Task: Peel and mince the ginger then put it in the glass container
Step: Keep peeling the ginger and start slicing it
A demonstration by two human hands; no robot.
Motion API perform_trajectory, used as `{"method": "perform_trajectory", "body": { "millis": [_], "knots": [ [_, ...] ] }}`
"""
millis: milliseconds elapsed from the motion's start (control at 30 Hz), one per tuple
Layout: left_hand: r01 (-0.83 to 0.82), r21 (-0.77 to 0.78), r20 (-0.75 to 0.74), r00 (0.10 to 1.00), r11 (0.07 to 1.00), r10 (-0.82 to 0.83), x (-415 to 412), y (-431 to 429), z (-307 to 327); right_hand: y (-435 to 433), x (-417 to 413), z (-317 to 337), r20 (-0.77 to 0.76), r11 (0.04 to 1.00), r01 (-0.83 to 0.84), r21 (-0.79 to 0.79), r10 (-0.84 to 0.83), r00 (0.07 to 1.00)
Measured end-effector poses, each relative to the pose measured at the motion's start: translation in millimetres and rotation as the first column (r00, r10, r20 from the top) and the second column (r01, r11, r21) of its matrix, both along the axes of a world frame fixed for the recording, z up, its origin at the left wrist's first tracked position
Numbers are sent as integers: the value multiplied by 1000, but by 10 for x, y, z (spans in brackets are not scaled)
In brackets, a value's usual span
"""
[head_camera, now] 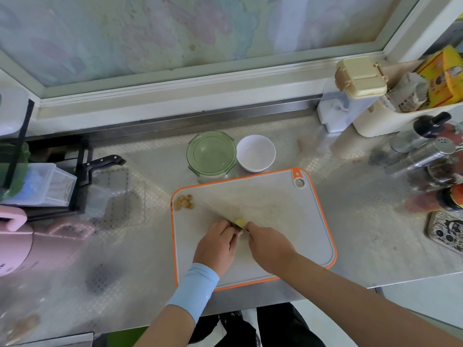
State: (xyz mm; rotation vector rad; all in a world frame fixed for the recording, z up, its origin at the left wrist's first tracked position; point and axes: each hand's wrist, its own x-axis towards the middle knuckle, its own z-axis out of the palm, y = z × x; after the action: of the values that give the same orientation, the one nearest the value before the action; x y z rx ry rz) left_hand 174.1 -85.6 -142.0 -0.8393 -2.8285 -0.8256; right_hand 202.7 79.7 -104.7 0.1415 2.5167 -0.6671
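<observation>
Nearest the camera, two forearms reach in over the edge of the worktop (363,221), the left one in a pale blue sleeve (194,289). Both hands meet over the near-left part of the cutting board (275,209). The left hand (216,242) has its fingers curled down, its grip closed on the near end of the ginger (240,222), though the contact itself is partly hidden. The right hand (269,244) is wrapped round the handle of the knife (218,214), forefinger towards the blade; the handle itself is covered.

The ginger is a small yellow, already peeled piece lying on the board between the two sets of fingertips, touching or just beside the blade on its far side. The blade's long axis runs from the right hand diagonally away and to the left, crossing in front of the left fingertips. So the cut falls close to those fingers, and the ginger has to be fed rightward under the edge, knuckles kept clear. The left hand is the nearer one to the piece.

Further off, at the board's left edge, a little heap of brown peelings (184,202) sits well apart from the cutting. Beyond the board's far rim stands the glass container (211,152), its green lid on, with a white bowl (255,152) just beside it to the right.
</observation>
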Motion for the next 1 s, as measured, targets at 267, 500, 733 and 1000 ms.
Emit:
{"method": "perform_trajectory", "body": {
  "millis": [267,500,733,1000],
  "knots": [
    [-32,19,-36,999,999,33,44,2,-28,-27,147,68,-23,1000,-8,23,8,1000],
    [-34,35,-34,999,999,35,55,-3,-20,48,290,170,-29,997,-43,60,45,999],
    [-17,51,-29,999,999,18,44,-5,-18,118,320,181,-24,992,-73,98,76,997],
    [-29,68,-15,999,997,30,39,2,5,119,280,188,7,991,-92,99,92,996]
  ]
}}
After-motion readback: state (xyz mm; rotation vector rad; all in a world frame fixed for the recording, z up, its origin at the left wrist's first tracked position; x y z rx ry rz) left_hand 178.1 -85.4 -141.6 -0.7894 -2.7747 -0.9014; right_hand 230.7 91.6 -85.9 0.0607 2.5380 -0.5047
